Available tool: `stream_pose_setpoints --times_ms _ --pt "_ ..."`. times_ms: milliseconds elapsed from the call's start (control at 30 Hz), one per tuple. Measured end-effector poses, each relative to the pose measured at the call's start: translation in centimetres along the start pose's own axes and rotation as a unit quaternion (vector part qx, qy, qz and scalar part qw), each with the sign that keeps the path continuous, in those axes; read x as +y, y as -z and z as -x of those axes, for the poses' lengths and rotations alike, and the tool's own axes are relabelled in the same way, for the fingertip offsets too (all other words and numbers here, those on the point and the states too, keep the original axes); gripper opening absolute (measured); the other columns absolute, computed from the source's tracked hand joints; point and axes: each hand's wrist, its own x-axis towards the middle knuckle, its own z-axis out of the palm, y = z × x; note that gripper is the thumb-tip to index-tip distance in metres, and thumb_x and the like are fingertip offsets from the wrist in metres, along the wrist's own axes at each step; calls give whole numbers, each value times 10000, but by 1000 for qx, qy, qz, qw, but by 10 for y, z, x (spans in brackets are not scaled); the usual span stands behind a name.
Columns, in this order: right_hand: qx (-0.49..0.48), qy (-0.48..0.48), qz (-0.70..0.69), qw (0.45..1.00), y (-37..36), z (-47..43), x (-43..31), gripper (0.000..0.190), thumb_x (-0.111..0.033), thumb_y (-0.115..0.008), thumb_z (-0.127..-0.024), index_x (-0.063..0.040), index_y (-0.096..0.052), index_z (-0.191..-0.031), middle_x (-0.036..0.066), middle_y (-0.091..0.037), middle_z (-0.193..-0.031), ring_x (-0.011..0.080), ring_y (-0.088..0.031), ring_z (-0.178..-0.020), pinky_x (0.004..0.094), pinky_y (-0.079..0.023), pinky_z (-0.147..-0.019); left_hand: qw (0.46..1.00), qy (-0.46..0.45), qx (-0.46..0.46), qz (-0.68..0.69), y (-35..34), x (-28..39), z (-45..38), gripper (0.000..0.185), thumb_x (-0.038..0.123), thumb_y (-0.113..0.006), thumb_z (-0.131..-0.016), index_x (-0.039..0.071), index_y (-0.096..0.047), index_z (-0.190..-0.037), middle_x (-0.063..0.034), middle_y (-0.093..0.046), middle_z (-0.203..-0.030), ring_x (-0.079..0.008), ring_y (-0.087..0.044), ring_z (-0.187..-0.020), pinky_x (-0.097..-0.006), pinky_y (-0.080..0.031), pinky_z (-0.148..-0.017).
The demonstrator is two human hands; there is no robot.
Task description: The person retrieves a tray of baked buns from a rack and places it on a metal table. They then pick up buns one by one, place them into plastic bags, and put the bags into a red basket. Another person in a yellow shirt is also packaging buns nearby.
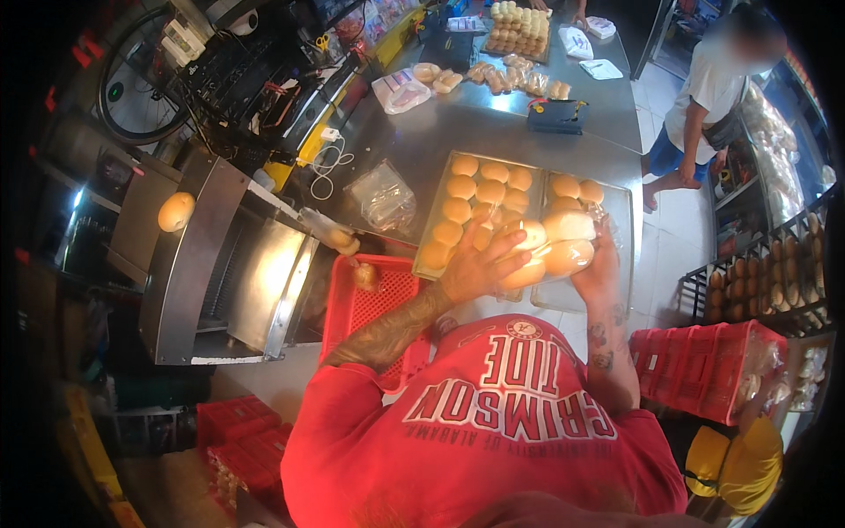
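Note:
My left hand (482,261) and my right hand (597,261) hold a clear plastic bag of bread rolls (569,256) between them, over the metal trays. The left hand's fingers are spread across the bag's near left part, and the right hand grips its right end. Beneath the bag, a baking tray (432,218) bears rows of round golden buns (461,187). Beside it on the right, a second tray (628,244) carries a few buns (566,185). Left of the trays lies a stack of clear plastic bags (383,196).
A red plastic crate (343,310) with a bagged roll stands at my left, beside a metal slicing machine (178,264) with a bun on top. Stacked red crates (700,369) stand on the right. A person (700,112) is beyond the table's right side; another person's hands show at its far end.

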Motion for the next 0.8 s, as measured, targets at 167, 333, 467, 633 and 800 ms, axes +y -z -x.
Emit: stream_pose_setpoints --times_ms 167,333,467,633,800 --pt "-20 31 58 998 -8 5 -10 542 -483 -472 -1149 -39 -548 -1450 122 -661 -1368 269 -652 -1265 442 -528 -1095 986 66 81 130 11 -6 -22 790 380 -940 -732 183 -605 -1419 -126 -553 -1511 -309 -588 -1333 -572 -438 -1163" --pt "60 89 181 978 -15 -4 -16 541 -463 -538 -1127 -9 -572 -1419 134 -680 -1320 264 -701 -1187 413 -598 -984 922 240 17 303 13 -6 -37 824 466 -924 -795 162 -561 -1469 -142 -617 -1458 -305 -621 -1299 -535 -517 -1076" --pt "63 90 207 972 7 -17 -23 548 -460 -593 -1100 0 -580 -1398 139 -692 -1274 256 -729 -1103 399 -628 -909 613 474 -44 630 -26 4 -29 907 519 -905 -813 156 -501 -1539 -145 -593 -1488 -305 -586 -1351 -541 -512 -1070" --pt "42 90 134 986 48 -29 -22 510 -455 -566 -1111 -29 -587 -1389 126 -684 -1278 257 -711 -1131 428 -613 -944 620 501 14 604 -46 31 0 962 511 -904 -811 159 -449 -1582 -142 -503 -1575 -324 -525 -1414 -563 -448 -1136" --pt "54 32 22 998 56 -38 -2 423 -413 -558 -1120 -69 -596 -1363 109 -667 -1296 271 -690 -1180 439 -593 -985 978 138 50 146 -23 17 14 1022 504 -921 -780 149 -431 -1603 -145 -451 -1632 -339 -487 -1457 -586 -374 -1204"
